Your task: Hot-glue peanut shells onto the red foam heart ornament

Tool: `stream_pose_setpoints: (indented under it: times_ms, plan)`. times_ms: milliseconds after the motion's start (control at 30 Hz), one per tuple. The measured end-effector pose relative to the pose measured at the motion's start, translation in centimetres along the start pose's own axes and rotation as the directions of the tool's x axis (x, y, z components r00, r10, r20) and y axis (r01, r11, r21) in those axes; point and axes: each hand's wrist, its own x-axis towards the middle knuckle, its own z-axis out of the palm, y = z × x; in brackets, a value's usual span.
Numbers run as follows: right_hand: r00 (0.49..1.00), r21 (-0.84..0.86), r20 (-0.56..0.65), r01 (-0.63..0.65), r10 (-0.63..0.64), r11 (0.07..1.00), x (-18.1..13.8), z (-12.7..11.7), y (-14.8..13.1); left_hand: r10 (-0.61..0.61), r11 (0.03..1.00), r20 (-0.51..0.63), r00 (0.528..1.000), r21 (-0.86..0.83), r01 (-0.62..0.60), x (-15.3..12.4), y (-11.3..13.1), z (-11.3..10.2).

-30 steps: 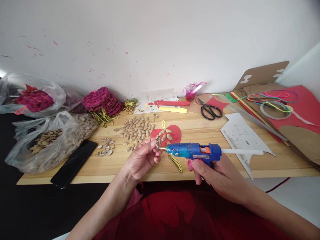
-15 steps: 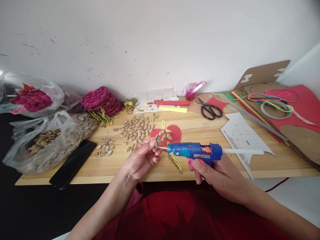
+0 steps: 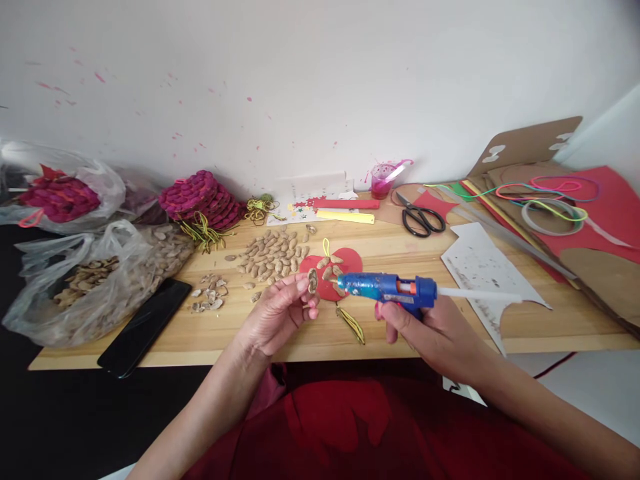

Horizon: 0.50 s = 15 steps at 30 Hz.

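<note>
Between the thumb and fingers of my left hand (image 3: 280,308) is a peanut shell (image 3: 313,281), its hollow side facing right. My right hand (image 3: 425,333) grips a blue glue gun (image 3: 385,289), whose nozzle points left and sits a short way from the shell. A white glue stick (image 3: 483,293) sticks out of its back. Beyond the nozzle lies a red paper shape with rounded lobes (image 3: 354,261), with several peanut shells on it, a yellow loop (image 3: 327,247) at its top and a yellow-green tassel (image 3: 351,325) below. The gun and my left hand hide part of it.
Peanut shells (image 3: 273,253) lie spread left of the red shape, with broken bits (image 3: 209,293) nearer me. A phone (image 3: 145,327) and a plastic bag of shells (image 3: 100,287) are at the left. Scissors (image 3: 423,217), a pink cup (image 3: 381,183) and white card (image 3: 490,273) stand or lie right.
The glue gun's nozzle has drawn away from the peanut shell, moving slightly right and up. The left hand still holds the shell in nearly the same place.
</note>
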Motion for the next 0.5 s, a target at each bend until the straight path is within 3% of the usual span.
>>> stream_pose_setpoints:
  times_ms: [100,200,367,500]
  plan:
    - [0.993,0.157,-0.072,-0.080,0.092,0.984,1.9,-0.2,1.1,0.051,0.963,-0.124,0.991,0.268,-0.016,0.1,0.5,-0.6]
    - [0.974,0.276,-0.165,-0.105,0.154,0.955,4.8,0.0,2.2,0.174,0.814,-0.178,0.968,0.580,-0.040,0.3,0.6,-0.9]
    - [0.968,0.495,-0.170,-0.077,0.184,0.866,8.4,1.0,3.5,0.343,0.494,-0.085,0.936,0.863,-0.102,0.4,0.4,-0.9]
    - [0.961,0.541,-0.121,-0.144,0.247,0.828,9.0,1.9,4.1,0.377,0.376,-0.010,0.926,0.916,-0.143,0.8,0.0,-1.2]
